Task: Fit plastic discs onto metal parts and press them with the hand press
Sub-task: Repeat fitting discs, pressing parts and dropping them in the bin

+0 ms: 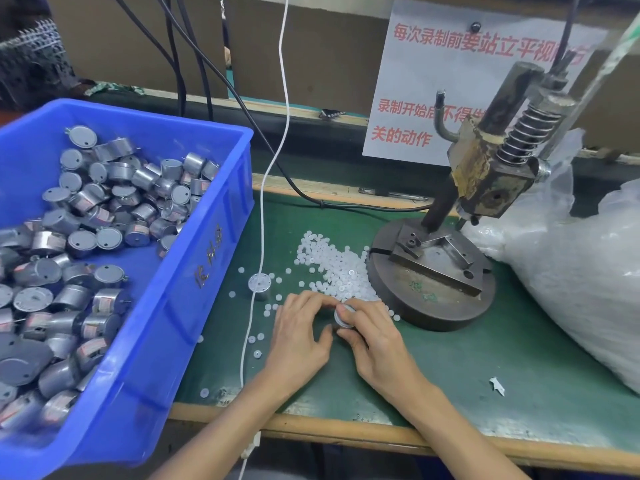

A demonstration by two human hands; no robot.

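Both hands meet over the green mat in front of the hand press [446, 244]. Between them is a small round metal part [343, 318]; my left hand [299, 336] holds it from the left with fingers and thumb. My right hand [372, 336] curls round it from the right, thumb pressing on its top, where something pale shows. Just beyond my fingers lies a heap of white plastic discs [337, 268], with strays scattered around. Another metal part [259, 285] stands upright on the mat to the left.
A blue bin [207, 258] full of several metal parts fills the left side. A white cord [263, 237] runs down the mat past the bin. A clear plastic bag [581, 278] bulges at the right. A paper scrap [497, 386] lies near the front edge.
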